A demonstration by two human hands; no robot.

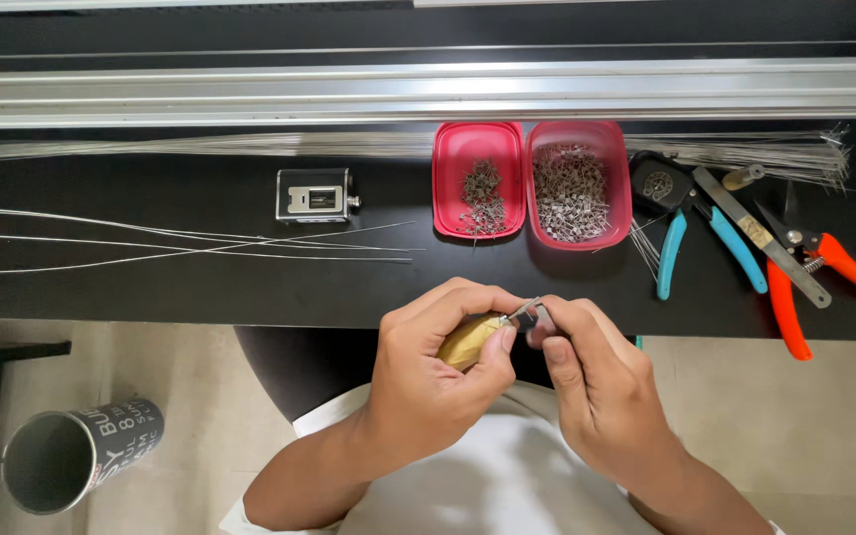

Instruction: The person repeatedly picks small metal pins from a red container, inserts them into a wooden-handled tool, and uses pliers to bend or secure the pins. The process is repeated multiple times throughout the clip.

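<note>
Black bench (pixel 190 287) runs across in front of me, metal rails (pixel 428 94) along its far side, long thin wires (pixel 151 243) lying lengthwise on the left and a bundle of straight wires (pixel 745 149) at the far right. Two pink trays (pixel 448 149) sit side by side mid-bench; both hold heaps of small bent wire pieces (pixel 569 193), the right heap bigger, so a good number look finished, though plenty of wire stock lies unused. Right of the trays: blue-handled pliers (pixel 671 253), orange-handled cutters (pixel 824 267), a flat metal file (pixel 760 236). A small metal box (pixel 315 194) sits left of the trays; a cup (pixel 71 454) stands on the floor. My left hand (pixel 428 381) is closed round a brass-coloured tool (pixel 470 340), held just off the bench's near edge above my lap. Its long axis tilts up to the right, tip pointing at my right hand (pixel 596 391), whose fingers pinch a small wire piece (pixel 539 312) at that tip. Hands touching.
</note>
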